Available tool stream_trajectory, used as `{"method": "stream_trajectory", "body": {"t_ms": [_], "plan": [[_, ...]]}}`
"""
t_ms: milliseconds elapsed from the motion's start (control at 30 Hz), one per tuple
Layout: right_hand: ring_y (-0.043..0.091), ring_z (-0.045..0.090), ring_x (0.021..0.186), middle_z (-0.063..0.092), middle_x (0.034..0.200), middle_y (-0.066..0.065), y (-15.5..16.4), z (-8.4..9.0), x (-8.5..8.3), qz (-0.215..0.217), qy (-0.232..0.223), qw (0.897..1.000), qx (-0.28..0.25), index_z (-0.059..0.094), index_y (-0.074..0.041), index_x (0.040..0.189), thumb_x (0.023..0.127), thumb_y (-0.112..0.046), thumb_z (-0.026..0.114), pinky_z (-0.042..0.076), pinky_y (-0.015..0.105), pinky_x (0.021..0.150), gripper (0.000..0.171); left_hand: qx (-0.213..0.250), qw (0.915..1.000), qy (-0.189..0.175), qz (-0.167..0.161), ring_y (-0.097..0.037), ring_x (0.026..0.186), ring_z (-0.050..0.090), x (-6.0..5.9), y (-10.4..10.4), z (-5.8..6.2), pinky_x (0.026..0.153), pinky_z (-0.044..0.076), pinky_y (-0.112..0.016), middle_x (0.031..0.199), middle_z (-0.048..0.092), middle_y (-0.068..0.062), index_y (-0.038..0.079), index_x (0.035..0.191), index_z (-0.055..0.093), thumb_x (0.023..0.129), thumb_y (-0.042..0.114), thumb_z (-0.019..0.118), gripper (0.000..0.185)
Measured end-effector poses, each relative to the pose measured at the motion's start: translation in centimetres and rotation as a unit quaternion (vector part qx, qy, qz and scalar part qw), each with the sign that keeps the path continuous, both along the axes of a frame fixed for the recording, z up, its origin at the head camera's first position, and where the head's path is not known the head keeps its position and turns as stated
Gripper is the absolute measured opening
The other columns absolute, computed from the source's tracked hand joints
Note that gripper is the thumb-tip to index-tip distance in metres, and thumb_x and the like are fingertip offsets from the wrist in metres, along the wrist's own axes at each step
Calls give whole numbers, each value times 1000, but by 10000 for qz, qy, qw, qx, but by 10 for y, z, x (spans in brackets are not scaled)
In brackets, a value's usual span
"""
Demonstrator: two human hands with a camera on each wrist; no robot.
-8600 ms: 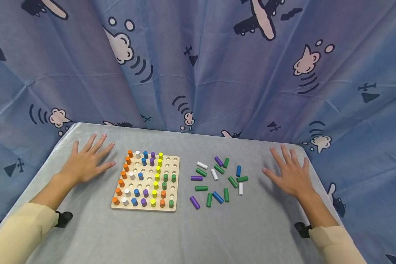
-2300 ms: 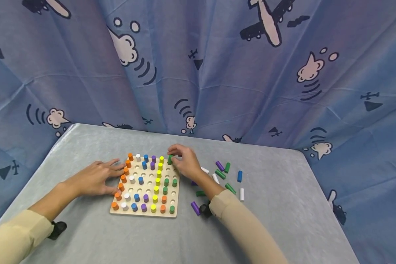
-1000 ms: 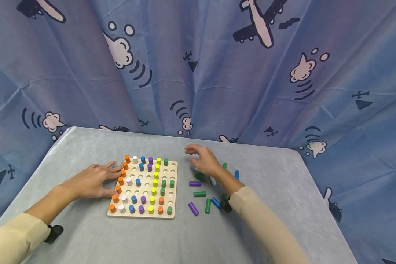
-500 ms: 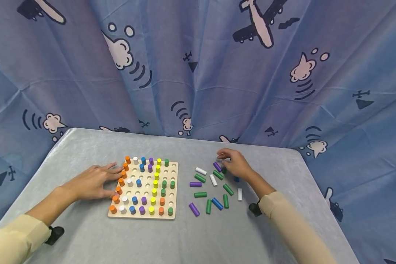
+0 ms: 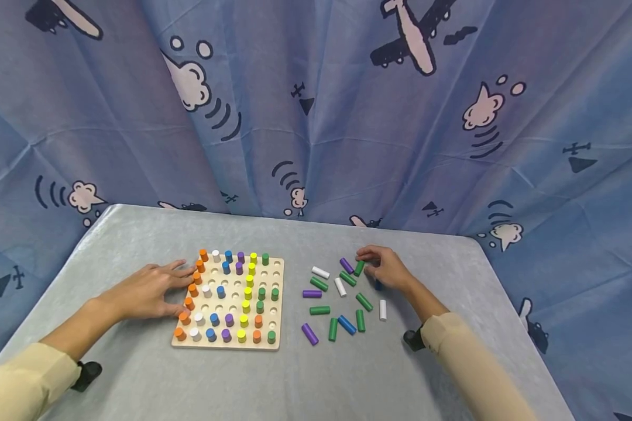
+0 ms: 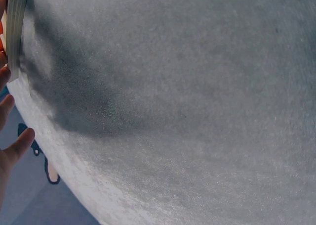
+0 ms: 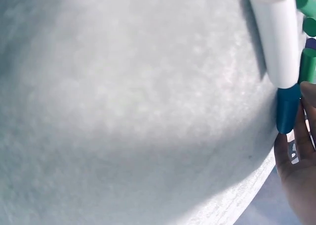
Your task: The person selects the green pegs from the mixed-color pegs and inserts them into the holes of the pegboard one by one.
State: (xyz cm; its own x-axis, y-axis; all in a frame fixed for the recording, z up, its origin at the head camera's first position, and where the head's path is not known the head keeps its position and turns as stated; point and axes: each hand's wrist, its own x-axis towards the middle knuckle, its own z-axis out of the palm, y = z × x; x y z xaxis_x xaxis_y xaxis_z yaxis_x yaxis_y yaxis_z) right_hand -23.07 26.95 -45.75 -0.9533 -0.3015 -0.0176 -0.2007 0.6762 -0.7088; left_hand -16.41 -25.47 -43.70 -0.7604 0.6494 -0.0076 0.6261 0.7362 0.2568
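A person's right hand (image 5: 387, 270) closes thumb and fingertips on a short green wooden peg (image 5: 359, 268) lying at the upper edge of a scatter of loose pegs, right of centre in the head view. The peg still rests on the grey felt-covered table (image 5: 316, 374), just beside a purple peg (image 5: 346, 265). Around them lie more loose cylinders: a white peg (image 5: 320, 272) to the left, a second white peg (image 5: 383, 310) below the wrist, and several green pegs (image 5: 320, 310) with a blue one (image 5: 347, 324) toward the lower middle. The right wrist view shows a blue peg (image 7: 287, 108) touching the end of a white one at the upper right, beside the palm.

The left hand (image 5: 146, 289) lies flat and relaxed, fingers spread, left of centre, its fingertips touching the left edge of a square pale wooden pegboard (image 5: 276, 344). Upright orange, white, blue, purple, yellow and green pegs stand in the board's holes, with orange pegs (image 5: 189, 303) lining the side next to the fingers. A blue curtain printed with aeroplanes and clouds (image 5: 316, 105) fills the upper frame.
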Motion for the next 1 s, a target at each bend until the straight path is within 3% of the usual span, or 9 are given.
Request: {"method": "stream_trajectory", "body": {"t_ms": [633,1000], "plan": [[33,62,108,73,100,12,-2,-2,-1,-101,67,9999,105,66,4,112,84,18,59,41,55,104,32,-108,9999,-70,61,-46,135,43,-1,0,0,94,43,-66,142,55,-16,4,131,66,83,64,67,77],[30,63,101,71,99,12,1,2,1,179,156,9994,254,68,4,110,83,18,60,42,55,103,32,-143,9997,-192,100,-45,136,42,0,2,2,96,41,-66,144,54,-16,4,132,64,83,62,69,76]]}}
